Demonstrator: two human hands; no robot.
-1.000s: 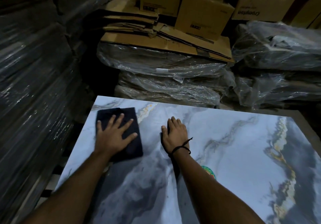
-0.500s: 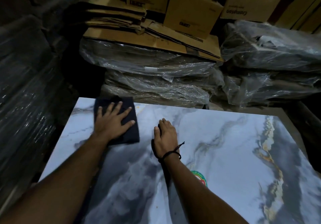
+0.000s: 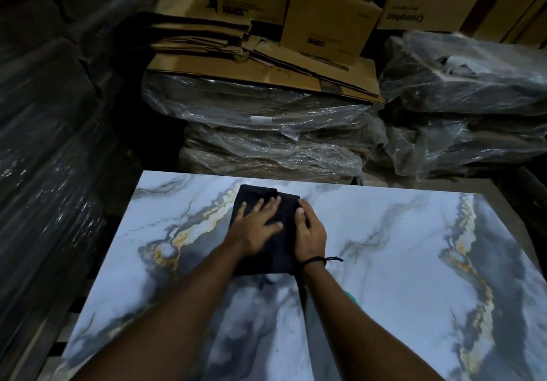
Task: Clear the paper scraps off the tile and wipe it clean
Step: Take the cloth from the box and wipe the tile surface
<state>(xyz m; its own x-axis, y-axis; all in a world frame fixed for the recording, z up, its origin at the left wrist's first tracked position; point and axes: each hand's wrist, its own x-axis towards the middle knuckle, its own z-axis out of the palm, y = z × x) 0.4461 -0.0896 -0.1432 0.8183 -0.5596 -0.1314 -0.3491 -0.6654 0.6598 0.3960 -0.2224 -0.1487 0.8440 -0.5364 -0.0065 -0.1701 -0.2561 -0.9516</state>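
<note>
A large glossy tile (image 3: 384,262) fills the near half of the view, pale blue-white with grey clouds and gold veins. It lies flat in a dim storeroom.

A dark folded cloth (image 3: 268,250) lies on the tile's far middle, a little left of centre. The left hand (image 3: 254,229) presses flat on it with its fingers spread apart. The right hand (image 3: 309,232) lies along the cloth's right edge, fingers stretched out and thumb resting on the fabric, not curled round it as far as shows. A black cord (image 3: 321,260) circles the right wrist. A green sticker (image 3: 352,296) peeks out from behind the right forearm; its print is hidden.

Beyond the far edge stand plastic-wrapped bundles (image 3: 260,126), topped by flattened cardboard (image 3: 207,34) and upright boxes (image 3: 328,22). One box (image 3: 414,5) at far right reads "Crompton", upside down — the dark labels on the others are too blurred to read. More wrapped goods (image 3: 44,150) rise close along the left.

The tile's far edge sits just beside the bundles. Its left edge runs beside pale slats (image 3: 56,342) — the widest bare stretch of tile lies to the right of the hands.
</note>
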